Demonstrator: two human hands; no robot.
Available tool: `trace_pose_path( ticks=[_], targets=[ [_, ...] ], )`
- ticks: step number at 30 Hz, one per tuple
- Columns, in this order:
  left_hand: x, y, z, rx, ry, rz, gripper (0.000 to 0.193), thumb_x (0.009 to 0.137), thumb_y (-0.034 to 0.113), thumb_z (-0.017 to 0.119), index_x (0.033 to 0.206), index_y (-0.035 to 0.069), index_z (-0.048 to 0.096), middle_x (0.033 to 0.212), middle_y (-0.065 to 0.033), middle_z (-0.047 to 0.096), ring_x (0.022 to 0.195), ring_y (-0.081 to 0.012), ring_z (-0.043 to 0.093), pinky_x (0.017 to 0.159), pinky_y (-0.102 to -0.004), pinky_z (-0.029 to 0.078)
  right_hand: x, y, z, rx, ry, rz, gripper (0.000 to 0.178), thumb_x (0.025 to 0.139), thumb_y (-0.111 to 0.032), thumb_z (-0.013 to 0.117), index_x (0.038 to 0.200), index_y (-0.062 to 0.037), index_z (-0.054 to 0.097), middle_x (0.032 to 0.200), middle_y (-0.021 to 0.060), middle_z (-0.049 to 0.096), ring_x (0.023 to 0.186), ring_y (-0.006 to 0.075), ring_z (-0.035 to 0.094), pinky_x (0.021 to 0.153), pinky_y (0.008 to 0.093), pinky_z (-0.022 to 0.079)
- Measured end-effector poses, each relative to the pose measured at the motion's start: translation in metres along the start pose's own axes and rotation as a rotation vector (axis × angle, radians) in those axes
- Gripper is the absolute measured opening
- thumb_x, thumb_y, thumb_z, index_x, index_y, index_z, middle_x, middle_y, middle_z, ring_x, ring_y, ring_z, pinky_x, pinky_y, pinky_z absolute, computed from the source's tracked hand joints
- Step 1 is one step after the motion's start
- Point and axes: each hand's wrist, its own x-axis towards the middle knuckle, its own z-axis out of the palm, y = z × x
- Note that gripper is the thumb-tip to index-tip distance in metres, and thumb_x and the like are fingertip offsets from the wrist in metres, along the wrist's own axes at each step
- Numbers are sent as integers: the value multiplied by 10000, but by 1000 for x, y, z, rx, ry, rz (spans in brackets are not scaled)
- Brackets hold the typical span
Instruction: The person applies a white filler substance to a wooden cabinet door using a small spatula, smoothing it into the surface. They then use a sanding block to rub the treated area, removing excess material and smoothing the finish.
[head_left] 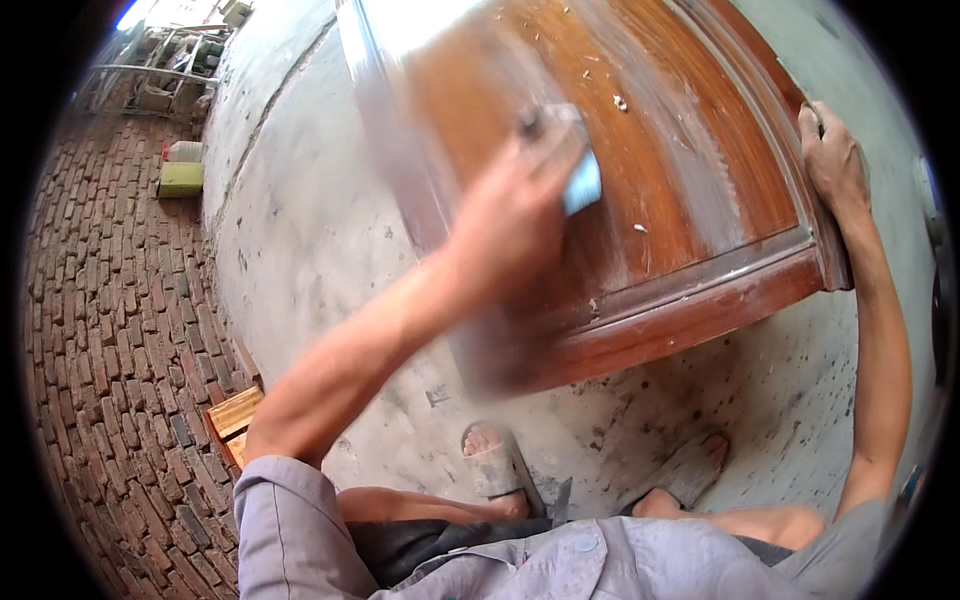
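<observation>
A reddish-brown varnished wooden panel (690,120), framed like a door, lies in front of me with pale dusty streaks across its surface. My left hand (515,205), smeared by motion, is closed around a light-blue pad (583,186) against the panel's left half. The pad's exact kind is not clear, since the fingers cover much of it. At the panel's right edge, my right hand (838,165) grips the frame with its fingers curled over the rim. Small whitish crumbs (620,102) are scattered on the wood.
Below the panel is a stained grey concrete floor (300,220), where my sandalled feet (495,460) rest. Brick paving (110,330) runs along the left, with a green box (181,180) and a small wooden piece (236,412) near its edge. A cluttered rack (165,75) stands far left.
</observation>
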Motion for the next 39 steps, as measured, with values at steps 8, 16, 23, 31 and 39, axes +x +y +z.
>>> trace_pose_path(
  ticks=[8,16,23,31,39],
  targets=[
    [17,-26,-9,17,-12,-68,559,878,-74,491,1431,-76,575,1494,-279,582,1413,-432,540,1220,-551,413,4,-2,-4,-34,-5,5,444,1091,-399,474,1276,-46,669,1176,305,702,1140,522,650,963,513,527],
    [-19,16,-4,28,-50,56,556,834,8,592,1378,-107,590,1476,-292,572,1378,-467,537,1226,-575,387,3,7,-3,-42,0,38,448,1076,-408,473,1275,-69,688,1175,297,712,1139,512,659,972,511,526],
    [-22,38,0,52,1,-35,612,845,-116,539,1455,-71,571,1571,-303,495,1506,-449,434,1230,-562,410,2,1,-6,-74,-39,50,446,1090,-399,480,1308,-62,675,1214,286,708,1172,495,653,988,485,526],
    [-41,61,8,-52,-76,-1,592,869,-78,530,1460,-96,555,1588,-290,488,1533,-393,425,1261,-585,352,2,6,-5,-69,-43,32,448,1075,-396,474,1286,-62,687,1181,295,713,1148,513,657,980,515,528],
    [-2,11,11,226,17,56,542,821,17,617,1341,-134,610,1396,-306,601,1383,-459,537,1234,-574,392,1,12,0,-75,-19,-2,447,1101,-397,469,1297,-47,667,1224,287,700,1176,498,648,984,476,525]
  ],
)
